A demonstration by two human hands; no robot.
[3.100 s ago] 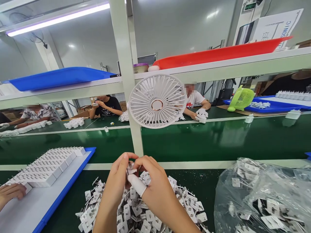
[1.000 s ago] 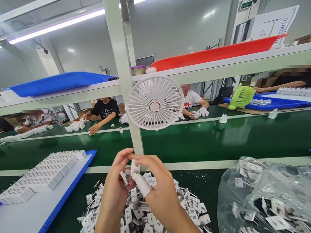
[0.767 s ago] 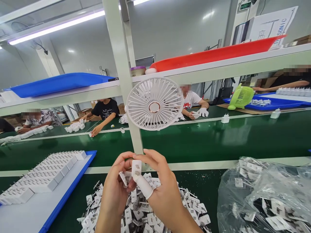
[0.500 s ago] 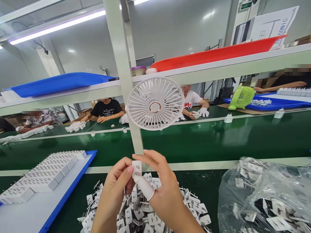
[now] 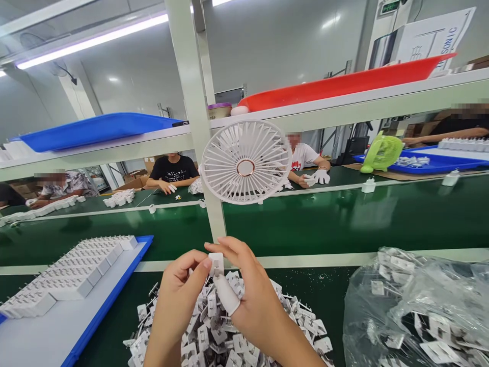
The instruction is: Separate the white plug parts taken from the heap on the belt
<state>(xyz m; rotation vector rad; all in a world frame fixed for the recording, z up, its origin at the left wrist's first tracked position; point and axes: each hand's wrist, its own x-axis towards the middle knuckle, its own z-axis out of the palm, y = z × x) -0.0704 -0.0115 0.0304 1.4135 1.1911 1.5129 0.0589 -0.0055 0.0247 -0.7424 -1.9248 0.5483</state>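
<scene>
My left hand [image 5: 182,290] pinches a small white plastic plug plate [image 5: 216,262] between thumb and fingers, its flat face with small slots turned towards me. My right hand [image 5: 254,295] is closed on the same plate from the other side. A white finger cot [image 5: 226,294] covers my right thumb, whose tip presses at the plate's lower edge. The right fingers reach up behind the plate, so their tips are partly hidden. Below both hands lies a heap of similar white plug plates [image 5: 239,344] with metal pins.
Left, a blue-edged tray [image 5: 103,311] holds rows of white plug housings [image 5: 76,275]. Right lies a clear plastic bag [image 5: 382,306] of plug plates. A white fan [image 5: 245,167] hangs on the post ahead. Beyond, a green conveyor belt [image 5: 305,224] carries plugs; co-workers sit across it.
My right thumb has turned more upright against the plate, and the plate has tilted slightly. Plugs on the belt have shifted right. The co-worker in black has drawn their hands together.
</scene>
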